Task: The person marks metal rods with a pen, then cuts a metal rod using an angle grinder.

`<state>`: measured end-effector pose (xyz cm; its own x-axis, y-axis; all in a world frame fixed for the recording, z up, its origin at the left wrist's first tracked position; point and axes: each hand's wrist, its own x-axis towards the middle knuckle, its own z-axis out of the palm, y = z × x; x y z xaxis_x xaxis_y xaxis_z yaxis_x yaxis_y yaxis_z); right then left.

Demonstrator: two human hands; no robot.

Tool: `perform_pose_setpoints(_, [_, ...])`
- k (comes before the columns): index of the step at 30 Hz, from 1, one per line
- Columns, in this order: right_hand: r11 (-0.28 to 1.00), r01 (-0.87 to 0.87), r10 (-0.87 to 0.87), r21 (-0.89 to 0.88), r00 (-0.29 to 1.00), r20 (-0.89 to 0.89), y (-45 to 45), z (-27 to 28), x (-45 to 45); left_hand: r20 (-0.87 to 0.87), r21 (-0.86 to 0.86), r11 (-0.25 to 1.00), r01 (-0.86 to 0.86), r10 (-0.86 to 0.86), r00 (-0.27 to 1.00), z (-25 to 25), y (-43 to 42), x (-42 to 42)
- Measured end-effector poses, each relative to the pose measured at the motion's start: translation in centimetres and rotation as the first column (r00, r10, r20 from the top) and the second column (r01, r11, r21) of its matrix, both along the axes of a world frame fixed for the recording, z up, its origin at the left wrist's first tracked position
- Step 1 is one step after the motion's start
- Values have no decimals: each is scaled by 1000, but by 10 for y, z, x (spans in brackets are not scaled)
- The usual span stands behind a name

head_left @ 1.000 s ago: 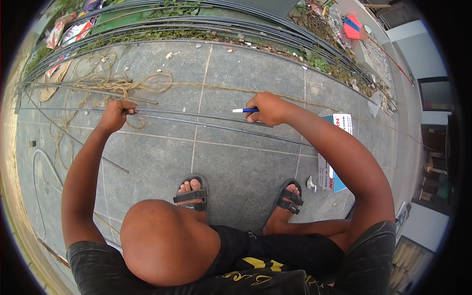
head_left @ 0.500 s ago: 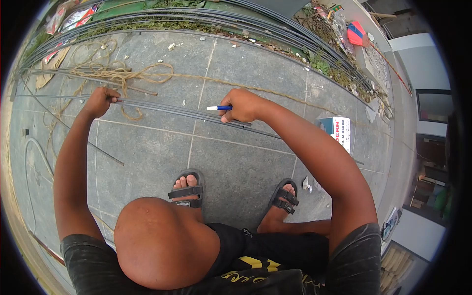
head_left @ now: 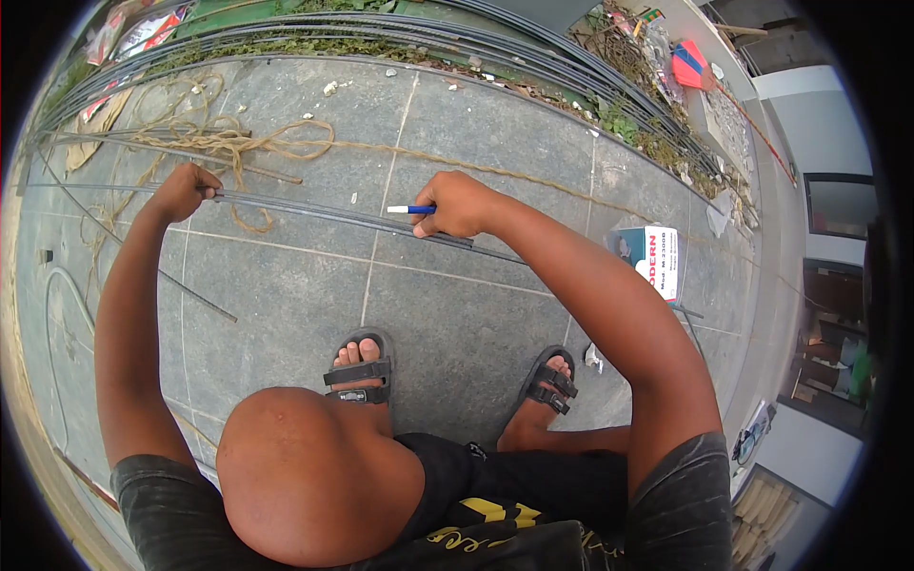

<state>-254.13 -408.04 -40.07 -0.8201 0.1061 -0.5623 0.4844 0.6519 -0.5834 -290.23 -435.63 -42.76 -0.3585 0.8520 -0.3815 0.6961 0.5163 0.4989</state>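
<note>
At the left edge, a pale hose [head_left: 51, 324] curves over the grey tiled floor [head_left: 286, 276]. Just right of it, a loose rod [head_left: 195, 296] slants across the tiles, its near end pointing right. The left hand [head_left: 188, 192] pinches a few thin metal rods [head_left: 314, 210] between thumb and bent fingers; these rods run from the far left, through both hands, toward the right. Beyond the left hand lies a tangled rope [head_left: 224, 143], with one strand stretching right across the floor. Along the far side, a long bundle of rods [head_left: 381, 21] spans the scene beside green weeds [head_left: 286, 40]. Near the middle is the left sandal [head_left: 360, 369], worn on a foot. The right hand [head_left: 452, 205] has its fingers curled, gripping a blue pen [head_left: 413, 209] with its white end pointing left, its thumb against the rods. The right sandal [head_left: 549, 383] is nearer than this hand and to its right. A printed box [head_left: 657, 259] stands farther right, beyond the right forearm. At the far right lies a red and blue fan-shaped thing [head_left: 688, 65].
</note>
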Motion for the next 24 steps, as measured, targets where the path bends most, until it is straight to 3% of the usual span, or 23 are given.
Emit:
perform_pose_setpoints(18, [1000,28,-28,-1,1000,7,-7,5,2,-6,-91,994,53,-54,999,7,4,2])
perform_pose_setpoints(24, [1000,12,-12,-1,1000,-27,-8,7,3,76,-108,994,17,-9,997,6,3,-1])
